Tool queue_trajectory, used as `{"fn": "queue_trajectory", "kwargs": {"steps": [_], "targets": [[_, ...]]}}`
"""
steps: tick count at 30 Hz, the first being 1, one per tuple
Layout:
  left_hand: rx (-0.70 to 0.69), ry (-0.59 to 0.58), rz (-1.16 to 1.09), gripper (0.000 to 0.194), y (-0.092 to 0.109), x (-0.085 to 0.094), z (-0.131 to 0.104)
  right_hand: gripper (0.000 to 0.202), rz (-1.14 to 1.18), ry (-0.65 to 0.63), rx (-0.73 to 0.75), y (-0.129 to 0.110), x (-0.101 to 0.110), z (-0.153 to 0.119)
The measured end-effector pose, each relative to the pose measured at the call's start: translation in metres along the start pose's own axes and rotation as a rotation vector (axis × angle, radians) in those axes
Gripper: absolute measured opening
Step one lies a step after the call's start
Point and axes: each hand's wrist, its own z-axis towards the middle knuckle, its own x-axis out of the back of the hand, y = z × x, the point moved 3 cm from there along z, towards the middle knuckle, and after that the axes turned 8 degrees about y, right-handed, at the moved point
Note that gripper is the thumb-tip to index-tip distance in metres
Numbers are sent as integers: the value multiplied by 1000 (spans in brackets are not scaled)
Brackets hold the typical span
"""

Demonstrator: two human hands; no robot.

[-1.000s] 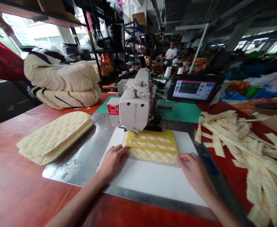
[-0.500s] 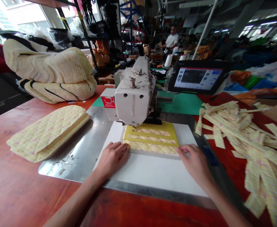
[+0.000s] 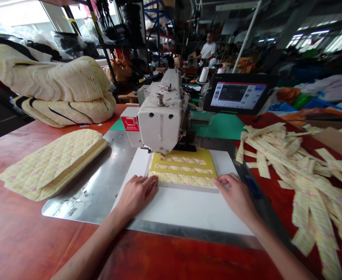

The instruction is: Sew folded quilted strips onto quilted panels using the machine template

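Observation:
A yellow-checked quilted fabric piece (image 3: 185, 180) lies under a yellow slotted template (image 3: 185, 161), beneath the head of a sewing machine (image 3: 159, 124). More of the quilted cloth shows through the template's slots. My left hand (image 3: 138, 192) rests on the white plate (image 3: 185, 208) with curled fingers, its thumb and forefinger closed at the fabric's near left corner. At the near right corner, my right hand (image 3: 232, 192) pinches the fabric edge between thumb and forefinger. The needle area is mostly hidden behind the machine head.
Left of the machine lie folded quilted pieces (image 3: 54, 161), with a tall stack of padded pieces (image 3: 54, 85) behind. Loose quilted strips (image 3: 302, 179) are heaped at the right. A control screen (image 3: 238, 93) stands behind them, and a person (image 3: 208, 50) is in the background.
My view has turned slightly, so the scene sits a little further left. Both hands keep their places at the fabric's near corners.

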Motion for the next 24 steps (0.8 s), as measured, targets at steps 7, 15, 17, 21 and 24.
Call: {"fn": "queue_trajectory", "kwargs": {"steps": [7, 15, 17, 21, 24], "targets": [[-4, 32, 26, 25, -1, -2, -3, 35, 33, -13, -31, -2, 2, 0], [27, 20, 58, 25, 0, -2, -6, 40, 47, -23, -23, 3, 2, 0], [31, 13, 57, 25, 1, -2, -5, 40, 51, -29, -15, 6, 3, 0], [38, 13, 54, 26, 2, -1, -4, 33, 90, -107, 29, 10, 7, 0], [45, 6, 76, 27, 1, 0, -4, 27, 100, -152, 46, 13, 10, -1]]}}
